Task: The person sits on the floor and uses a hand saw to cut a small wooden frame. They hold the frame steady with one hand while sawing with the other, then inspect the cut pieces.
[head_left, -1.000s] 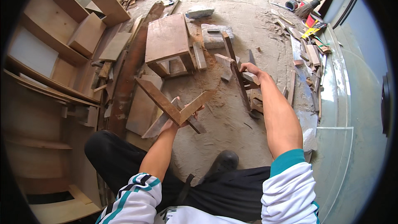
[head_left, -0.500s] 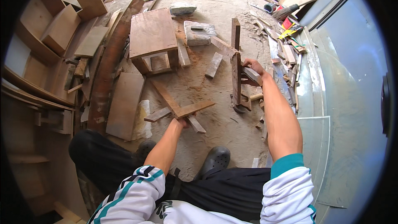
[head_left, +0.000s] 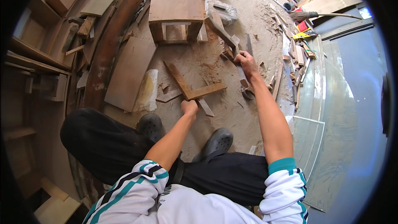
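Note:
My left hand (head_left: 190, 108) is closed around the corner of an angled wooden frame (head_left: 203, 91), where brown strips meet in a V and paler strips cross beneath. Farther forward on the right, my right hand (head_left: 246, 63) grips a second wooden frame (head_left: 224, 35), tilted so that one long strip runs up and left. Its other parts overlap, and my fingers partly hide them. Beyond both hands a plywood box (head_left: 176, 0) with an open front stands on the floor. A pale block (head_left: 224, 10) lies beside the box, behind the right-hand frame.
A flat wooden panel (head_left: 132, 74) lies left of my hands, beside a long rusty beam (head_left: 107, 60). Wood offcuts (head_left: 298, 56), a yellow-handled saw (head_left: 304, 34) and a broom (head_left: 302, 15) line the right side, near glass sheets (head_left: 315, 141). Wooden cabinets (head_left: 37, 58) stand at far left.
The right-hand frame has turned from nearly upright to slanting up and left. My left hand keeps its hold on the V-shaped frame. The whole view has shifted.

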A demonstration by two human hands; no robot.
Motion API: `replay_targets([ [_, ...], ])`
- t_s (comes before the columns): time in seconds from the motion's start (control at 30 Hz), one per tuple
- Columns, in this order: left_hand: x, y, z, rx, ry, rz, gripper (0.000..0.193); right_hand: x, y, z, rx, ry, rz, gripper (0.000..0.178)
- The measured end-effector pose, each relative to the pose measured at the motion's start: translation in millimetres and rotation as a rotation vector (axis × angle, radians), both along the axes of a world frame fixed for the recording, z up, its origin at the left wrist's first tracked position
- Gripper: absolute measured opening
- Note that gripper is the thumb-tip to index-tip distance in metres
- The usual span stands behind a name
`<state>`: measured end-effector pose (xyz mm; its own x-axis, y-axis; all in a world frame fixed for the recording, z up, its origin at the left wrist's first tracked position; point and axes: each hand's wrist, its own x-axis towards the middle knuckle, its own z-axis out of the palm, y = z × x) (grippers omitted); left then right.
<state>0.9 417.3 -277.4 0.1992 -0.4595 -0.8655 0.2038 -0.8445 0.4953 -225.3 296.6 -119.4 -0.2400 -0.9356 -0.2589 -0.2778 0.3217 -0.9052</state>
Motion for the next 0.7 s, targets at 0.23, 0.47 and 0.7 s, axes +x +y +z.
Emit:
replay_targets([
  [0.23, 56, -1, 14, 0.11, 0.199, -0.577, 0.037, 43, 60, -74, -0.293, 0.675, 0.012, 0.063],
  [0.47, 151, -83, -7, 0.072, 0.04, -0.487, 0.029, 77, 118, -112, -0.461, 0.749, 0.199, 0.064],
  [0.7, 184, -114, 13, -0.124, -0.001, -0.107, 0.056, 102, 141, -105, -0.456, 0.772, 0.454, 0.069],
])
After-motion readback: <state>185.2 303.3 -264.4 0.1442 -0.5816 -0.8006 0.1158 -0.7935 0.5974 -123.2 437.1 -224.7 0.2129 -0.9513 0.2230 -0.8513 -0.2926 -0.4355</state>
